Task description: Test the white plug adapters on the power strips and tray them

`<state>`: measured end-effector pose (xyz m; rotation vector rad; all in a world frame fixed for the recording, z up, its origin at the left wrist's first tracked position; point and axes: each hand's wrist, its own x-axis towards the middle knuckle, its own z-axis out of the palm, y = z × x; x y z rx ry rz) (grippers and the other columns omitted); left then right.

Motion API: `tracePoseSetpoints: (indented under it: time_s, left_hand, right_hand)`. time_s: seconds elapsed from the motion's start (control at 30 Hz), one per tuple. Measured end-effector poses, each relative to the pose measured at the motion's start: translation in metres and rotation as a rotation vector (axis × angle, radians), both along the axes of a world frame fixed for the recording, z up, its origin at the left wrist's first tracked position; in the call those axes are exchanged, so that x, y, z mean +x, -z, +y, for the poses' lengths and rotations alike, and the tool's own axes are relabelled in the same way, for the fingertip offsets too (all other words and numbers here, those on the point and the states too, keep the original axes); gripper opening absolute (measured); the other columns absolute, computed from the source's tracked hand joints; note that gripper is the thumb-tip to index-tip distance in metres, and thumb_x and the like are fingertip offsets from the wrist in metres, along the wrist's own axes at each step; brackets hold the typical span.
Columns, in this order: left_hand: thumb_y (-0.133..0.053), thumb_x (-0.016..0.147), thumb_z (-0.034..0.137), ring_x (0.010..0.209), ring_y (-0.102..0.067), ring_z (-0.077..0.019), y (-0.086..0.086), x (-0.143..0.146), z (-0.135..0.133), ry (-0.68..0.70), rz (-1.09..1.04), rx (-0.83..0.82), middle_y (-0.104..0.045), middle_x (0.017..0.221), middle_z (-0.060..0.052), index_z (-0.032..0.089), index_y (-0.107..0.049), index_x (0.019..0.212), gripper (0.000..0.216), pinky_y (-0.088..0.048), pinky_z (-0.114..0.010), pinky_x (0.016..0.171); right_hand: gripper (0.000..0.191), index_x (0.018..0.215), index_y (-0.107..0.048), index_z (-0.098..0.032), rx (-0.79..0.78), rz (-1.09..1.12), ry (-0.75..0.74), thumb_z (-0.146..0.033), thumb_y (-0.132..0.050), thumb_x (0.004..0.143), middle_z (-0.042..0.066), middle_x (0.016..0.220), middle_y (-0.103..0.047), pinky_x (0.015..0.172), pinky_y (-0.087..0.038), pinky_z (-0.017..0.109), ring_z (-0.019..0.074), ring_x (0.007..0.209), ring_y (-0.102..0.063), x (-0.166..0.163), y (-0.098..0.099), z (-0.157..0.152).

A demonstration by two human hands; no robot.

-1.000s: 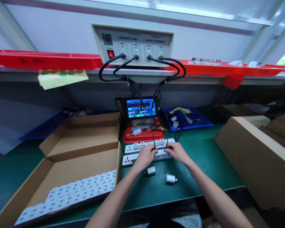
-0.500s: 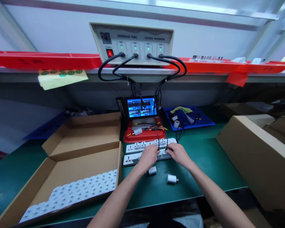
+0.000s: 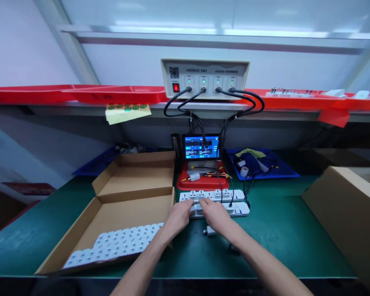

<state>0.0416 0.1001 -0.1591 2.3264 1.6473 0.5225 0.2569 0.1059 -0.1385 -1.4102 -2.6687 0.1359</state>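
Note:
Two white power strips lie one behind the other; the rear power strip [image 3: 185, 196] shows bare sockets and several plugs. Chargers sit in the front power strip [image 3: 245, 209]. My left hand [image 3: 179, 216] is closed at its left end, fingers on a white charger [image 3: 192, 209]. Close beside it, my right hand [image 3: 215, 214] curls over another white charger [image 3: 199, 210], its fingertips partly hidden. Thin black cables [image 3: 232, 193] run down to the strip's right half. A loose white charger [image 3: 210, 231] lies on the table under my right wrist, and the right forearm mostly covers another small object.
An open cardboard box [image 3: 135, 205] with rows of white chargers [image 3: 120, 242] stands left. Behind the strips are a red tray [image 3: 182, 181] and a lit screen [image 3: 200, 147]. A blue tray [image 3: 283, 172] and brown carton [image 3: 342, 218] stand right. Above is a tester box [image 3: 209, 74].
Both hands have left the black cables and moved left along the front power strip to its chargers. The camera view has shifted left and up.

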Motion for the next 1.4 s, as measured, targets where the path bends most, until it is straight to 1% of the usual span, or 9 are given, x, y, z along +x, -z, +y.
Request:
tracePoseSetpoints:
  time_s: [0.2, 0.4, 0.57, 0.67, 0.73, 0.9, 1.1, 1.3, 1.4]
  left_hand:
    - [-0.057, 0.104, 0.032, 0.116, -0.072, -0.0262, -0.022, -0.02, 0.001, -0.114, -0.516, 0.202, -0.075, 0.126, -0.011, 0.023, -0.074, 0.128, 0.031, -0.057, -0.039, 0.105]
    - [-0.064, 0.102, 0.057, 0.093, -0.075, -0.022, -0.003, 0.004, -0.025, -0.281, -1.051, -0.038, -0.077, 0.12, -0.013, 0.018, -0.064, 0.143, 0.056, -0.063, -0.034, 0.082]
    - [-0.08, 0.095, 0.051, 0.118, -0.074, -0.0267, 0.008, 0.033, -0.05, -0.195, -1.229, -0.182, -0.074, 0.137, -0.015, 0.021, -0.065, 0.145, 0.06, -0.062, -0.04, 0.102]
    - [-0.076, 0.096, 0.046, 0.108, -0.074, -0.0238, -0.008, 0.009, -0.05, -0.193, -1.065, -0.146, -0.072, 0.136, -0.014, 0.021, -0.064, 0.144, 0.056, -0.062, -0.036, 0.092]
    - [-0.074, 0.096, 0.042, 0.103, -0.072, -0.0228, -0.022, -0.02, -0.044, -0.287, -0.759, 0.003, -0.071, 0.129, -0.012, 0.021, -0.068, 0.132, 0.042, -0.058, -0.034, 0.088]
    - [-0.06, 0.102, 0.035, 0.089, -0.067, -0.0229, -0.031, -0.08, -0.021, -0.461, -0.018, 0.074, -0.071, 0.101, -0.008, 0.021, -0.07, 0.092, 0.02, -0.045, -0.031, 0.079]
    - [-0.035, 0.113, 0.057, 0.076, -0.067, -0.0246, -0.012, -0.098, -0.019, -0.226, -0.051, -0.193, -0.073, 0.079, -0.009, 0.022, -0.067, 0.075, 0.061, -0.04, -0.031, 0.071]
    - [-0.046, 0.112, 0.046, 0.093, -0.068, -0.0292, -0.008, -0.06, -0.029, -0.293, 0.051, 0.104, -0.074, 0.096, -0.014, 0.02, -0.071, 0.089, 0.042, -0.049, -0.037, 0.083]
    - [-0.056, 0.108, 0.036, 0.098, -0.067, -0.0302, 0.014, 0.003, -0.041, -0.078, 0.112, 0.171, -0.074, 0.101, -0.014, 0.02, -0.073, 0.097, 0.025, -0.053, -0.041, 0.088]
  right_hand:
    - [0.023, 0.122, -0.073, -0.016, -0.057, 0.133, -0.036, -0.017, -0.064, 0.101, 0.015, 0.125, -0.078, 0.095, -0.054, 0.034, 0.0288, 0.111, -0.075, -0.009, -0.015, 0.02]
    - [0.028, 0.124, -0.079, -0.021, -0.157, 0.715, -0.171, -0.037, -0.067, 0.104, 0.012, 0.122, -0.082, 0.096, -0.058, 0.037, 0.0285, 0.108, -0.076, -0.002, -0.035, 0.004]
    - [0.036, 0.122, -0.081, -0.023, -0.242, 0.795, -0.139, -0.049, -0.06, 0.107, 0.008, 0.098, -0.083, 0.079, -0.06, 0.036, 0.0261, 0.081, -0.074, 0.003, -0.021, -0.013]
    - [0.04, 0.126, -0.08, -0.026, -0.159, 0.691, -0.108, -0.05, -0.052, 0.111, 0.011, 0.113, -0.083, 0.088, -0.061, 0.04, 0.0296, 0.097, -0.078, 0.031, -0.009, -0.02]
    - [0.039, 0.127, -0.079, -0.028, -0.081, 0.553, -0.093, -0.05, -0.052, 0.11, 0.012, 0.118, -0.082, 0.09, -0.062, 0.042, 0.031, 0.103, -0.078, 0.058, 0.0, -0.026]
    - [0.021, 0.112, -0.078, -0.03, 0.018, 0.108, -0.074, -0.031, -0.067, 0.095, 0.01, 0.106, -0.079, 0.067, -0.06, 0.037, 0.0302, 0.09, -0.077, 0.113, 0.035, -0.05]
    - [0.02, 0.093, -0.076, -0.024, -0.016, -0.05, -0.085, -0.015, -0.058, 0.094, 0.012, 0.094, -0.076, 0.07, -0.059, 0.039, 0.0324, 0.095, -0.073, 0.121, 0.058, -0.061]
    - [0.039, 0.144, -0.066, -0.023, -0.042, 0.264, -0.087, -0.031, -0.049, 0.111, 0.014, 0.128, -0.076, 0.095, -0.058, 0.039, 0.0281, 0.11, -0.074, 0.089, 0.018, -0.034]
    - [0.039, 0.147, -0.063, -0.021, -0.032, 0.246, -0.067, -0.024, -0.05, 0.11, 0.015, 0.134, -0.074, 0.096, -0.055, 0.036, 0.0281, 0.115, -0.073, 0.055, 0.002, -0.011]
